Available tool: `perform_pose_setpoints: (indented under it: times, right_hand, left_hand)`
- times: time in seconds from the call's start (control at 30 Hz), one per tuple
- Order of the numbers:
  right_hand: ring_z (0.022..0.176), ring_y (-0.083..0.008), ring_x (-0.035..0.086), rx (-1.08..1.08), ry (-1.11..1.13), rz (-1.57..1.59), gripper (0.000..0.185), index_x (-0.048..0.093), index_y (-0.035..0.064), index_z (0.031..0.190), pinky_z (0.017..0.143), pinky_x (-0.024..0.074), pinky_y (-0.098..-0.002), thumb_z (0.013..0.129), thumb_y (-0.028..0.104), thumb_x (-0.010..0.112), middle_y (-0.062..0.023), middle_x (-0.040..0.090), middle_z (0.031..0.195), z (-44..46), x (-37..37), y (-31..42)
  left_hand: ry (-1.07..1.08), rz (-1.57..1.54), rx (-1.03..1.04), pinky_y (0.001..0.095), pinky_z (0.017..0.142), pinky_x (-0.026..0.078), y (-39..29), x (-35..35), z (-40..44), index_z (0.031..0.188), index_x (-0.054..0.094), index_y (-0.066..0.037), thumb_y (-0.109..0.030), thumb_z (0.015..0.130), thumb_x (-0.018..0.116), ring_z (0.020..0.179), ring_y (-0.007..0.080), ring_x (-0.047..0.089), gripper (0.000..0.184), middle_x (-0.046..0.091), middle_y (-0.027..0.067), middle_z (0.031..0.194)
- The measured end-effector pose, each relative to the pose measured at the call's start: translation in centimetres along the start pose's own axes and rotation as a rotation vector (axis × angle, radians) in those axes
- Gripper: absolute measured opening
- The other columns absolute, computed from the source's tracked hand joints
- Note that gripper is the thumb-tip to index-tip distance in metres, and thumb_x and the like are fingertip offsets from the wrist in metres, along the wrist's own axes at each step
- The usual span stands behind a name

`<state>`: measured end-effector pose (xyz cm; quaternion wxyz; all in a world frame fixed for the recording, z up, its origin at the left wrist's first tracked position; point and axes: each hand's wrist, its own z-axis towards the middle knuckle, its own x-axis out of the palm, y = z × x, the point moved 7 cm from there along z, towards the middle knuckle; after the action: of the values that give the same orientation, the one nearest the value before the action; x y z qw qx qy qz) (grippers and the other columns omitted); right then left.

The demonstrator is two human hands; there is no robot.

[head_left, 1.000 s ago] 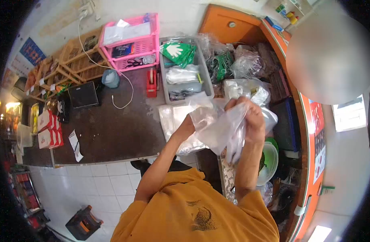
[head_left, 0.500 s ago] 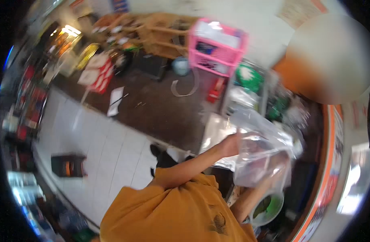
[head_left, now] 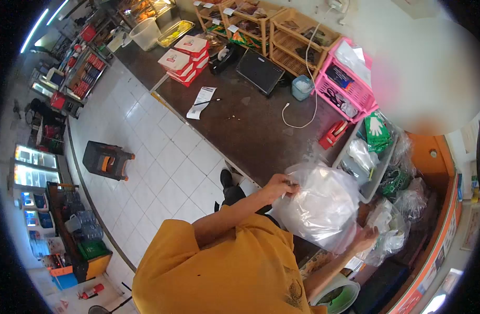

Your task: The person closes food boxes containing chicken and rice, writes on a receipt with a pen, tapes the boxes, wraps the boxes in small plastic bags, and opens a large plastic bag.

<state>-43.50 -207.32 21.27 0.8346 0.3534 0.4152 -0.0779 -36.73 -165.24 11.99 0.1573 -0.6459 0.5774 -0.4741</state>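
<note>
A large clear plastic bag is spread in front of me, over the near end of the dark counter. My left hand is closed, pinching the bag's left edge between thumb and fingers. At its lower right corner, my right hand has its fingers bent against the plastic; the exact grip is partly hidden. Just right of that hand lies a bundle of crumpled clear bags. A grey tray holding plastic packets and a green glove packet stands beyond the bag.
On the dark counter are a red stapler-like object, a white cable, a pink basket, a tablet, a paper with a pen and red-white boxes. A tub stands below my right arm. A stool is on the tiles.
The plastic bag has gone from bunched around both hands to spread wide and rounded. My left hand has moved to its left edge, and my right hand has come lower and out from behind the plastic.
</note>
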Motion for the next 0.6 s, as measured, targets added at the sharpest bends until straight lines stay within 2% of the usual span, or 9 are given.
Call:
perform_pose_setpoints:
  times: [0.1, 0.17, 0.27, 0.33, 0.4, 0.43, 0.47, 0.53, 0.6]
  right_hand:
    - [0.083, -0.0212, 0.066, -0.205, 0.308, 0.364, 0.025, 0.062, -0.0022, 0.113, 0.073, 0.0553, -0.0357, 0.094, 0.015, 0.063, -0.0124, 0.069, 0.093, -3.0, 4.0, 8.8]
    - [0.083, -0.018, 0.066, -0.008, 0.926, 0.588, 0.017, 0.066, 0.001, 0.101, 0.074, 0.0524, -0.0318, 0.085, 0.004, 0.072, -0.0086, 0.071, 0.091, -10.8, 9.1, 15.6]
    - [0.071, -0.0167, 0.063, -0.096, 1.122, 0.761, 0.015, 0.065, 0.0029, 0.092, 0.065, 0.051, -0.033, 0.08, 0.003, 0.075, -0.0055, 0.068, 0.079, -17.2, 9.8, 25.2]
    - [0.065, -0.0181, 0.062, 0.039, 1.181, 0.73, 0.016, 0.063, 0.0036, 0.088, 0.061, 0.0502, -0.0337, 0.078, 0.002, 0.076, -0.0058, 0.068, 0.074, -18.9, 11.0, 26.3]
    - [0.061, -0.0149, 0.059, -0.473, 0.886, 0.453, 0.009, 0.061, 0.002, 0.083, 0.059, 0.0466, -0.0306, 0.081, -0.002, 0.07, -0.0058, 0.061, 0.065, -18.1, 10.2, 28.0]
    - [0.057, -0.0204, 0.059, -0.631, 0.719, 0.351, 0.007, 0.061, 0.0012, 0.082, 0.056, 0.0461, -0.034, 0.081, -0.003, 0.066, -0.0133, 0.061, 0.065, -16.7, 11.4, 25.8]
    - [0.055, -0.0257, 0.059, -0.655, 0.603, 0.211, 0.006, 0.061, 0.0009, 0.083, 0.055, 0.046, -0.0356, 0.08, -0.004, 0.063, -0.017, 0.061, 0.066, -14.2, 11.2, 23.8]
    - [0.055, -0.0211, 0.059, -0.424, 0.431, 0.145, 0.014, 0.06, 0.0029, 0.085, 0.055, 0.0472, -0.0356, 0.079, 0.002, 0.072, -0.0112, 0.06, 0.063, -8.7, 9.5, 19.8]
    - [0.06, -0.0242, 0.06, -0.343, 0.45, 0.126, 0.023, 0.06, 0.0029, 0.09, 0.058, 0.0486, -0.0378, 0.078, 0.01, 0.078, -0.0087, 0.061, 0.067, -8.9, 7.4, 24.2]
  left_hand:
    - [-0.287, -0.192, -0.009, 0.0307, 0.052, 0.04, 2.7, -1.2, 0.2, 0.09, 0.069, -0.002, -0.021, 0.084, 0.082, 0.064, 0.0123, 0.055, 0.024, 0.063, 0.0029, 0.076]
    - [-0.347, 0.048, 0.029, 0.0298, 0.051, 0.038, 0.4, 0.5, -1.7, 0.085, 0.067, -0.005, -0.03, 0.081, 0.085, 0.063, 0.0112, 0.053, 0.031, 0.061, 0.001, 0.075]
    - [-0.16, -0.26, -0.098, 0.037, 0.08, 0.053, -0.4, 0.5, -2.0, 0.12, 0.065, -0.002, -0.029, 0.077, 0.087, 0.091, 0.0219, 0.066, 0.056, 0.069, 0.0088, 0.096]
    - [-0.168, -0.11, -0.03, 0.0357, 0.078, 0.052, -2.1, -2.5, -2.4, 0.114, 0.066, -0.002, -0.024, 0.074, 0.088, 0.088, 0.0201, 0.064, 0.051, 0.068, 0.0064, 0.091]
    - [-0.254, 0.135, 0.136, 0.0337, 0.073, 0.052, -2.7, -6.7, -3.0, 0.104, 0.068, -0.002, -0.017, 0.072, 0.088, 0.083, 0.0181, 0.063, 0.041, 0.067, 0.0041, 0.087]
    - [-0.368, 0.198, 0.167, 0.0322, 0.069, 0.051, -3.9, -10.6, -4.2, 0.094, 0.067, -0.003, -0.012, 0.072, 0.086, 0.078, 0.0164, 0.062, 0.03, 0.065, 0.0021, 0.082]
    - [-0.48, 0.26, 0.202, 0.0307, 0.066, 0.05, -5.9, -15.6, -5.5, 0.083, 0.066, -0.005, -0.007, 0.072, 0.083, 0.073, 0.0146, 0.06, 0.021, 0.062, 0.0001, 0.078]
    - [-0.617, 0.368, 0.45, 0.0291, 0.054, 0.039, -11.0, -25.1, -8.1, 0.066, 0.049, -0.006, -0.002, 0.074, 0.076, 0.062, 0.0097, 0.045, 0.028, 0.045, -0.0033, 0.064]
    - [-0.666, 0.558, 0.556, 0.0283, 0.052, 0.032, -14.6, -27.9, -9.8, 0.064, 0.042, -0.006, -0.001, 0.074, 0.073, 0.06, 0.0082, 0.038, 0.033, 0.038, -0.0029, 0.061]
